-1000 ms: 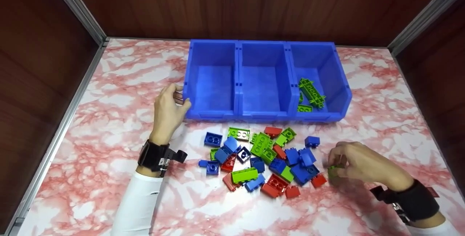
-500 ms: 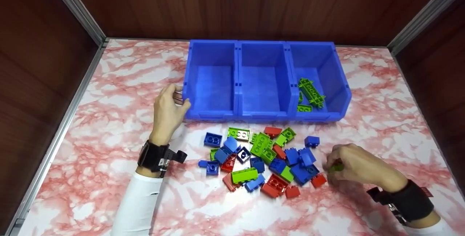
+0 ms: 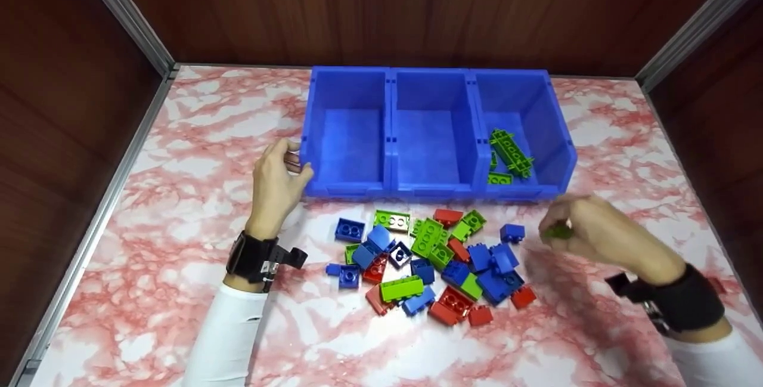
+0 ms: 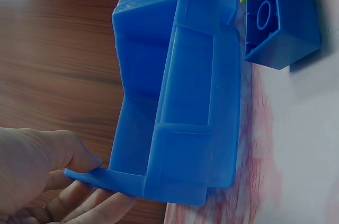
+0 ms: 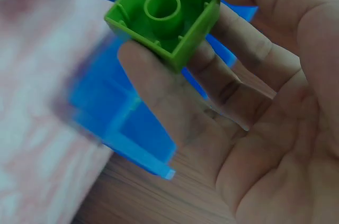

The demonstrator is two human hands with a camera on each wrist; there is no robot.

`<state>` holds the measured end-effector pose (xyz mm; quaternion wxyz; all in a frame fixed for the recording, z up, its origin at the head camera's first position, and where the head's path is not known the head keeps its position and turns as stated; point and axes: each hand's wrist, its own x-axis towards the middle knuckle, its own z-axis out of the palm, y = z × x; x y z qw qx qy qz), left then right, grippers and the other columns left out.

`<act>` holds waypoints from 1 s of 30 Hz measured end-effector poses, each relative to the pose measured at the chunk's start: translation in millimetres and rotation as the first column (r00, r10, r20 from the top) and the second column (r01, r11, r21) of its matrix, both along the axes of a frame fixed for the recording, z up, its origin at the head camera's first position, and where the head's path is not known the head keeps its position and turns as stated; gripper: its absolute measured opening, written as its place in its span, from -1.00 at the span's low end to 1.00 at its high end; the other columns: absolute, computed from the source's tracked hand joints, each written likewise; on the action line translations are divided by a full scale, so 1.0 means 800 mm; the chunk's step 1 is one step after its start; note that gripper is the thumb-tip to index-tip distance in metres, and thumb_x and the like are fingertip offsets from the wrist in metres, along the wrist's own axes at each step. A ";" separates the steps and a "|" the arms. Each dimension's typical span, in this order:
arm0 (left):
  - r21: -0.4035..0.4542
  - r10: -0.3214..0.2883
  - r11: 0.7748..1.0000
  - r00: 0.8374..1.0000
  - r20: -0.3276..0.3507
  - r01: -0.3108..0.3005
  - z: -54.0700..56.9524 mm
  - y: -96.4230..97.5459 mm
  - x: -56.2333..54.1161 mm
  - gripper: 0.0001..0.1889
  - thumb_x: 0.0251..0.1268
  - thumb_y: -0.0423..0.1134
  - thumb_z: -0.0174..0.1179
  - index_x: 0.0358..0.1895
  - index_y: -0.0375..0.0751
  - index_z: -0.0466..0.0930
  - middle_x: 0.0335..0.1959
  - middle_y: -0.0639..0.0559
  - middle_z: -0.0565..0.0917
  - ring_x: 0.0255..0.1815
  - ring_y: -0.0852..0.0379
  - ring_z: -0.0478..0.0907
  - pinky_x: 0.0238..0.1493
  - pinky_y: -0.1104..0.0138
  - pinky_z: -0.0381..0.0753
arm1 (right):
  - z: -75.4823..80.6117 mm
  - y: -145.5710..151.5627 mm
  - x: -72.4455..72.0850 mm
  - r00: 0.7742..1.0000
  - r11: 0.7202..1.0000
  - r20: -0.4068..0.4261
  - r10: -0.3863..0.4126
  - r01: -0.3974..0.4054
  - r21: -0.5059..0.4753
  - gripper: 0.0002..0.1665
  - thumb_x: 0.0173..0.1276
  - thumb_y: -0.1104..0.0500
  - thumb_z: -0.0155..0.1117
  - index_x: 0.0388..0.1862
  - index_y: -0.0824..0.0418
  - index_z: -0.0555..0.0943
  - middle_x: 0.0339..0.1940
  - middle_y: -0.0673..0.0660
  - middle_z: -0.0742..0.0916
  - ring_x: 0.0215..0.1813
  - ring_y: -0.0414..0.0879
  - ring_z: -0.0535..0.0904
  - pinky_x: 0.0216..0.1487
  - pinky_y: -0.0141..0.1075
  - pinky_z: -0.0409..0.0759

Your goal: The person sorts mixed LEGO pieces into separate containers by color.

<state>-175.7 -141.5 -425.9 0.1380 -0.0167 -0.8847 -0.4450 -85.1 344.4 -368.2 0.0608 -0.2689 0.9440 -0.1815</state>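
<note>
My left hand [image 3: 278, 178] grips the left side wall of a blue three-compartment bin [image 3: 349, 189]; in the left wrist view the thumb lies over the rim [image 4: 106, 180] with fingers beneath it. Held between thumb and fingers of my right hand [image 3: 602, 232] is a small green building block [image 5: 183, 46], its hollow underside with one round tube facing the right wrist camera. That hand is raised above the table, right of the loose blocks and in front of the bin's right compartment. Several green blocks [image 3: 511, 154] lie in the right compartment.
A loose pile of red, blue and green blocks [image 3: 429, 238] spreads over the marbled table [image 3: 334, 345] in front of the bin. A single blue block [image 3: 512, 232] lies at the pile's right edge. Dark wood panels [image 3: 381, 11] stand behind and at both sides.
My right hand has picked the green block up off the table and moved it away from me, towards the bin. The left hand has stayed on the bin wall.
</note>
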 end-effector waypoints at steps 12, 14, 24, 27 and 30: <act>-0.004 -0.001 1.000 1.000 -0.005 0.001 -0.001 0.000 0.000 -0.68 0.22 -0.47 0.32 0.04 -0.44 0.60 -0.05 -0.29 0.69 -0.08 -0.19 0.71 0.05 0.06 0.77 | 0.025 -0.028 -0.078 0.990 1.000 -0.139 0.005 -0.007 -0.016 -0.78 0.11 0.38 0.59 -0.24 0.20 0.86 -0.30 0.06 0.80 -0.29 -0.18 0.65 -0.34 -0.43 0.70; -0.006 -0.002 1.000 1.000 -0.006 0.002 -0.001 0.001 0.000 -0.69 0.22 -0.46 0.32 0.04 -0.44 0.60 -0.06 -0.29 0.69 -0.09 -0.19 0.71 0.05 0.06 0.76 | 0.024 -0.030 -0.090 0.990 1.000 -0.140 -0.002 0.000 -0.020 -0.81 0.15 0.35 0.59 -0.23 0.20 0.86 -0.30 0.08 0.80 -0.30 -0.15 0.66 -0.36 -0.43 0.67; -0.002 0.003 1.000 1.000 -0.008 -0.003 0.000 0.001 0.001 -0.69 0.21 -0.44 0.32 0.02 -0.42 0.61 -0.10 -0.28 0.70 -0.10 -0.18 0.71 0.06 0.07 0.72 | 0.006 -0.035 -0.141 0.997 0.998 -0.067 -0.049 0.051 0.032 -0.87 0.18 0.30 0.61 -0.26 0.24 0.87 -0.23 0.17 0.88 -0.17 0.00 0.80 -0.18 -0.15 0.78; 0.001 0.001 1.000 1.000 0.003 -0.001 0.000 0.001 0.001 -0.69 0.21 -0.44 0.32 0.03 -0.43 0.61 -0.08 -0.28 0.69 -0.08 -0.18 0.69 0.07 0.06 0.72 | -0.004 -0.037 -0.148 0.997 0.996 -0.008 -0.077 0.077 0.036 -0.85 0.20 0.30 0.60 -0.22 0.26 0.86 -0.21 0.21 0.89 -0.20 0.01 0.83 -0.21 -0.10 0.82; -0.002 -0.002 1.000 1.000 0.015 0.002 0.000 0.001 0.000 -0.67 0.22 -0.45 0.31 0.05 -0.43 0.60 -0.07 -0.29 0.69 -0.07 -0.19 0.68 0.08 0.06 0.71 | -0.011 -0.037 -0.152 0.993 0.994 0.040 -0.108 0.107 0.039 -0.84 0.22 0.27 0.59 -0.21 0.25 0.86 -0.20 0.22 0.89 -0.24 0.01 0.83 -0.23 -0.10 0.83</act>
